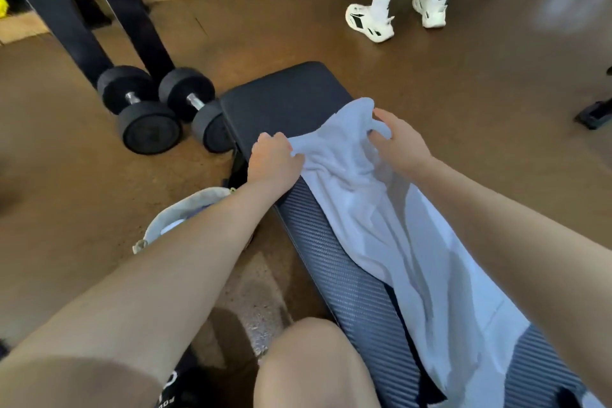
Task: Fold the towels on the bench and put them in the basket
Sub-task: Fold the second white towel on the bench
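Observation:
A white towel [390, 228] lies rumpled along the black padded bench [334, 275], running from the far pad towards me. My left hand [273, 157] grips the towel's far left edge. My right hand [397, 139] holds the far end of the towel, fingers curled into the bunched cloth. A pale fabric basket [178, 215] stands on the floor left of the bench, partly hidden under my left forearm, with something white inside.
Two black dumbbells [155, 109] lie on the brown floor left of the bench's far end, beside a black rack leg [66, 20]. A person in white shoes [397, 16] stands beyond the bench. My knee [311, 368] is at the near edge.

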Tool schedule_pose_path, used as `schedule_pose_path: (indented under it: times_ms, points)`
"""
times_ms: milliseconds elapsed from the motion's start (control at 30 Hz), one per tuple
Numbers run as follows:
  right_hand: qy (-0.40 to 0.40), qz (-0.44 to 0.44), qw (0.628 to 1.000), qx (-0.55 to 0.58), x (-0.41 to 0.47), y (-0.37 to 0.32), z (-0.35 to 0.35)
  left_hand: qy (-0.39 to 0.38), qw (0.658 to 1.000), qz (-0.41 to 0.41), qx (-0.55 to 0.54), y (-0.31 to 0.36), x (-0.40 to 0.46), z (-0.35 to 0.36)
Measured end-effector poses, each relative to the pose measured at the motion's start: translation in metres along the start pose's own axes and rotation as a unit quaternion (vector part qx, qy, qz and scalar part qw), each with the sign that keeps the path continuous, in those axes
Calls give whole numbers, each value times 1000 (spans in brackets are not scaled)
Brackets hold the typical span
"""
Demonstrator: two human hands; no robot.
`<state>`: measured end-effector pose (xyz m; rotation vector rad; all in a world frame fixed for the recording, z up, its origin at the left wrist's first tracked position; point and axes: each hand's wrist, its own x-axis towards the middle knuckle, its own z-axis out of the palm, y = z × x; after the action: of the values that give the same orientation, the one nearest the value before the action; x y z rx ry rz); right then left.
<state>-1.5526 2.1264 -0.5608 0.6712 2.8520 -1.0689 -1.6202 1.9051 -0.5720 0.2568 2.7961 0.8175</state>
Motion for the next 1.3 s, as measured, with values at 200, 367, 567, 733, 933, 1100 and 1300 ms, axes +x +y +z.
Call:
schedule_pose_path:
  times_ms: [200,367,567,733,933,1100,1300]
  points:
    - [-20,-1,999,-32,52,-1,22,98,991,-12,-86,-35,29,-18]
    - [15,-73,979,-191,87,-21,45,120,980,-68,-145,-64,51,-33]
    - [30,-21,972,-233,114,-32,62,94,974,-94,-183,-79,63,-39]
    - [122,-70,961,-237,95,-37,59,47,963,-129,-231,-70,50,-30]
    - [106,-67,969,-214,21,10,38,14,984,-49,-172,-65,-21,-4]
    - [4,57,978,-199,-62,58,2,32,992,101,70,-38,-86,-7]
    - [-15,88,979,-186,-149,91,-24,-203,900,338,185,36,-178,16]
